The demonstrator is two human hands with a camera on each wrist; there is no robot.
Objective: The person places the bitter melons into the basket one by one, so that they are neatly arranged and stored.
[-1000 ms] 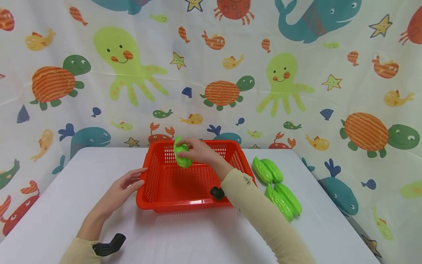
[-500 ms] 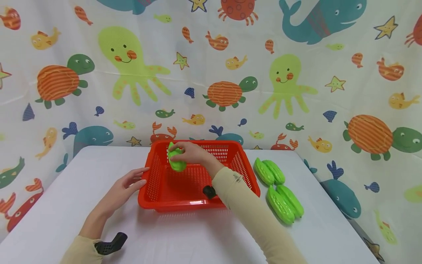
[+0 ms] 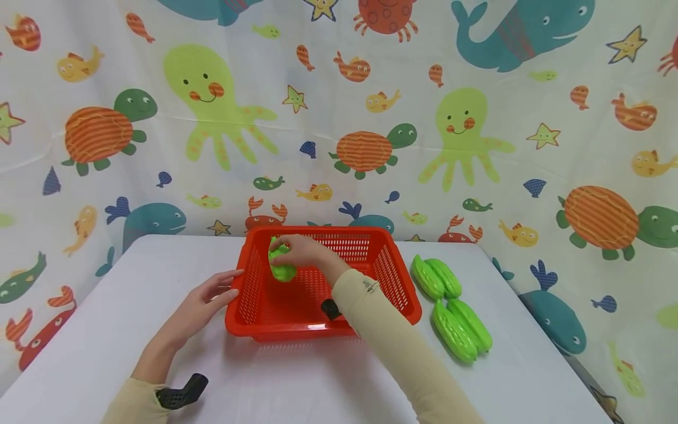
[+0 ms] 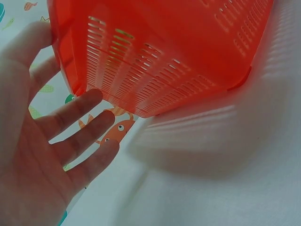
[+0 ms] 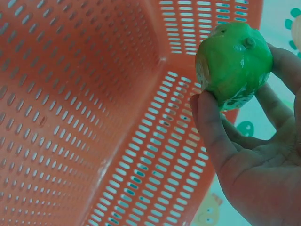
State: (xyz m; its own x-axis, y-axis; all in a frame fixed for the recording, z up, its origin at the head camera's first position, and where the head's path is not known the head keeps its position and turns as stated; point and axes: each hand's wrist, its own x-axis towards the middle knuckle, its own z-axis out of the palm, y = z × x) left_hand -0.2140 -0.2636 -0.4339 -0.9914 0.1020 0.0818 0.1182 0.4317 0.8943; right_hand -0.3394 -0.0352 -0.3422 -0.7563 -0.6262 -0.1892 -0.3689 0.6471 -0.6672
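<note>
My right hand (image 3: 303,250) pinches a glossy light-green bitter melon (image 3: 282,266) between thumb and fingers. It holds the melon inside the red plastic basket (image 3: 323,327), near the left wall and above the bottom. The right wrist view shows the melon's stubby end (image 5: 235,61) facing the camera, with the perforated basket walls behind. At the basket's left side, my left hand (image 3: 203,300) touches the rim with extended fingertips. Seen from the left wrist, its fingers (image 4: 77,139) are spread and loosely straight beside the slotted outer wall.
Several more green bitter melons (image 3: 459,330) lie in two pairs on the white table (image 3: 175,259), right of the basket. Behind the table hangs a curtain (image 3: 339,88) printed with sea animals. My right forearm (image 3: 394,344) reaches over the basket's front right rim.
My right hand has carried the bitter melon left and lower into the basket. The left hand stays at the rim; the whole head view has shifted slightly.
</note>
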